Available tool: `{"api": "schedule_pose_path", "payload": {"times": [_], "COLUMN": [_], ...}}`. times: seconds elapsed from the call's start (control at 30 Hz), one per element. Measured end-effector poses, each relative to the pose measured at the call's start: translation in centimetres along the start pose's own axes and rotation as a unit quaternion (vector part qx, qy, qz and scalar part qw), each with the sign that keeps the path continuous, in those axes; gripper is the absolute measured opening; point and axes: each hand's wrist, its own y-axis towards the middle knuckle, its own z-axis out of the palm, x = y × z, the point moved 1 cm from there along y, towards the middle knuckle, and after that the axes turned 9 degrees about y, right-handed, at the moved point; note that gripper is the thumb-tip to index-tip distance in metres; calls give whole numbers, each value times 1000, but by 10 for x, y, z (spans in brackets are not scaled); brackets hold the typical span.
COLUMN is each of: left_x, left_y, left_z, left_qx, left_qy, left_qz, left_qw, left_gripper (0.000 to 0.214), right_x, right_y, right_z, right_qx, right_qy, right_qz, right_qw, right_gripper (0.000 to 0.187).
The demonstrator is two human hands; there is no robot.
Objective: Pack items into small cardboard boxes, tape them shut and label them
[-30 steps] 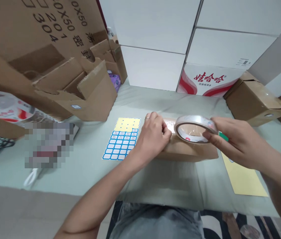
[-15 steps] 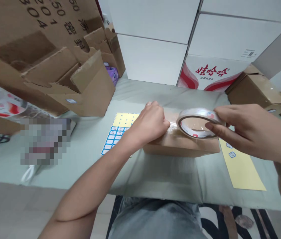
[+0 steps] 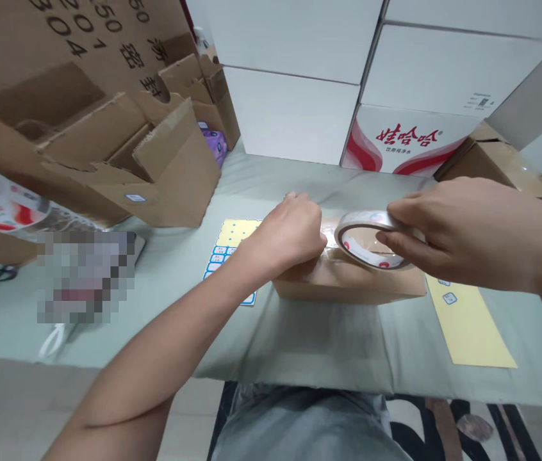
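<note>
A brown cardboard box (image 3: 348,285) lies on the green-covered table in front of me. My left hand (image 3: 293,234) is curled closed on the box's left end; what its fingers grip, if anything, is hidden. In my right hand (image 3: 448,227), thumb and fingers pinch the rim of a roll of clear packing tape (image 3: 364,259), tilted just over the box top. A shiny patch of clear tape shows between my left thumb and the roll. Partly under my left forearm lies a sheet of blue-framed labels (image 3: 223,253).
A yellow label backing sheet (image 3: 477,330) lies to the right. Open cardboard boxes (image 3: 170,186), a plastic bottle (image 3: 6,205) and a blurred-out item (image 3: 86,275) are at left. White cartons (image 3: 295,115) stand along the back; another brown box (image 3: 511,163) is back right.
My right hand and the tape roll have shifted slightly left, and the right wrist is raised and more turned over. My left hand stays closed at the same spot on the box.
</note>
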Motion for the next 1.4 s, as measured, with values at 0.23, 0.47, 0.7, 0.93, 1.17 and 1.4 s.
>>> {"api": "schedule_pose_path", "payload": {"times": [0.23, 0.47, 0.7, 0.93, 1.17, 1.4], "left_x": [7, -12, -14, -18, -28, -39], "left_y": [-11, -62, -68, -66, -65, -63], "left_z": [0, 29, 45, 45, 42, 45], "left_qx": [-22, -185, -139, -117, -125, -152], "left_qy": [35, -13, 40, 59, 60, 23], "left_qz": [19, 151, 172, 173, 159, 219], "left_qw": [999, 971, 974, 976, 978, 963], "left_gripper": [12, 31, 46, 49, 50, 49], "right_x": [3, 1, -8, -17, -13, -10], "right_y": [22, 17, -14, -27, -37, -37], "right_z": [-1, 0, 24, 28, 23, 29], "right_qx": [33, -3, -81, -99, -97, -131], "right_qy": [23, 88, 363, 311, 270, 273], "right_qz": [-20, -26, -5, -36, -10, -37], "right_qw": [999, 996, 928, 945, 958, 952], "right_gripper": [50, 47, 32, 29, 27, 29]}}
